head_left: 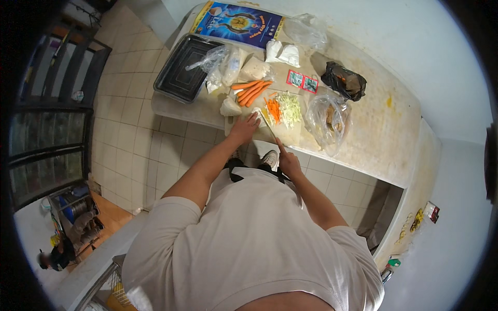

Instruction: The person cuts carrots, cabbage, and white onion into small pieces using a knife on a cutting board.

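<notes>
My right hand (288, 159) is closed round the handle of a knife (270, 127), its blade pointing away and to the left over a pale cutting board (293, 136). Just left of the blade, my left hand (245, 129) presses its fingertips on a small whitish piece of what looks like cabbage (257, 111), partly hidden. Right of the blade lie a small heap of cut carrot (273, 110) and a larger heap of shredded cabbage (289, 109). Several whole carrots (252, 93) rest beyond my left hand, and a pale cabbage chunk (230, 107) sits beside them.
A black tray (181, 70) stands at the far left of the table (384, 124), beside filled clear bags (232, 66). To the right are a clear bag (328, 122), red-edged sachets (302, 81) and a black bag (344, 80). A blue-yellow printed sheet (238, 23) lies at the back.
</notes>
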{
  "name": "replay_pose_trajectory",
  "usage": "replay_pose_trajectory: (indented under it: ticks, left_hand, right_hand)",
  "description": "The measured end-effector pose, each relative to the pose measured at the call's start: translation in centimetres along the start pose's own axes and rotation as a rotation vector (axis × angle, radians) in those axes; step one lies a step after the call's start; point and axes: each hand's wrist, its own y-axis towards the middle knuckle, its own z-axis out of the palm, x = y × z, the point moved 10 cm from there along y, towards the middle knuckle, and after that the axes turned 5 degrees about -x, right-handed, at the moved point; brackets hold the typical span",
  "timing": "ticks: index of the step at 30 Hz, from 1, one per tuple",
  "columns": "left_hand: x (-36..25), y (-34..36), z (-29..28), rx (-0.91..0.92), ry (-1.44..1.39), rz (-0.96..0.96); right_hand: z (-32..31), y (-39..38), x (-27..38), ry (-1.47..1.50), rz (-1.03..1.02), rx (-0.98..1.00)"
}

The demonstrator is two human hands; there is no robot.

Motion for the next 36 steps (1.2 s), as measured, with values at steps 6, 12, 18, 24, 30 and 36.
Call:
replay_pose_trajectory:
  ticks: [6, 12, 18, 24, 30, 36]
  left_hand:
    - [0.0, 0.1, 0.0, -0.057, -0.002, 0.003]
    - [-0.2, 0.0, -0.3, -0.106, -0.069, 0.023]
    - [-0.8, -0.7, -1.1, -0.111, -0.057, 0.077]
    - [-0.9, -0.6, -0.8, -0.137, -0.026, 0.064]
    - [-0.8, -0.9, -1.8, -0.159, -0.076, 0.119]
    - [-0.5, -1.0, -1.5, -0.116, -0.136, 0.097]
  right_hand:
    - [-0.1, -0.7, -0.3, -0.029, -0.019, -0.009]
    - [0.4, -0.3, 0.1, 0.064, 0.016, -0.002]
    - [-0.7, 0.6, 2.1, 0.125, -0.084, -0.100]
    - [-0.4, 2.0, 2.7, 0.066, -0.099, -0.139]
    - [-0.7, 1.3, 1.6, 0.001, -0.014, -0.036]
    - [-0.3, 0.4, 0.9, 0.000, 0.031, 0.021]
